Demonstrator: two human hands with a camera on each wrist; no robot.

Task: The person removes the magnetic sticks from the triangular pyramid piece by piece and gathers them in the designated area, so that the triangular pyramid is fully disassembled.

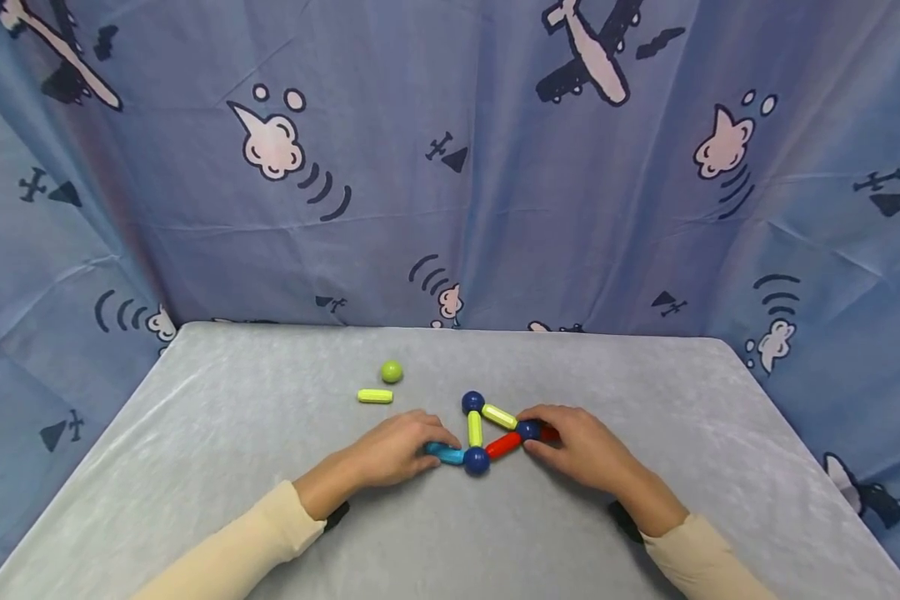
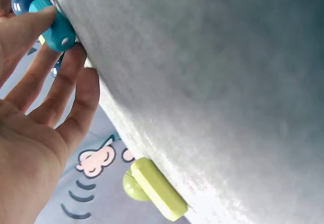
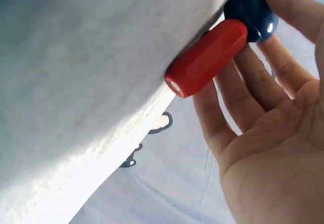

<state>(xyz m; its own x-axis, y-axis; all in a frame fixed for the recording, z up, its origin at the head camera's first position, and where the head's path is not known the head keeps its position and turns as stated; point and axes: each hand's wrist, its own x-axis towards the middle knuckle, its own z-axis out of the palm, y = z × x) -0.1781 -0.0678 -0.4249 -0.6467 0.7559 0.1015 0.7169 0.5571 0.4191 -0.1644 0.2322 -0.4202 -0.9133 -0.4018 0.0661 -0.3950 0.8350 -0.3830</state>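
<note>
Cream sleeves [image 1: 240,537] (2) at the bottom edge. Pinching a blue rod [image 1: 446,453] with the left hand [image 1: 395,450], a navy ball [image 1: 528,430] with the right hand [image 1: 585,447], parts of 1 rod-and-ball build [image 1: 475,429] at lower center. Seeing a loose yellow rod [image 1: 375,396] and green ball [image 1: 392,372], left of center.

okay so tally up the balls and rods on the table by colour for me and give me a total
Dark blue balls: 3
Green ball: 1
Yellow rods: 3
Red rods: 2
Light blue rod: 1
Total: 10
</note>
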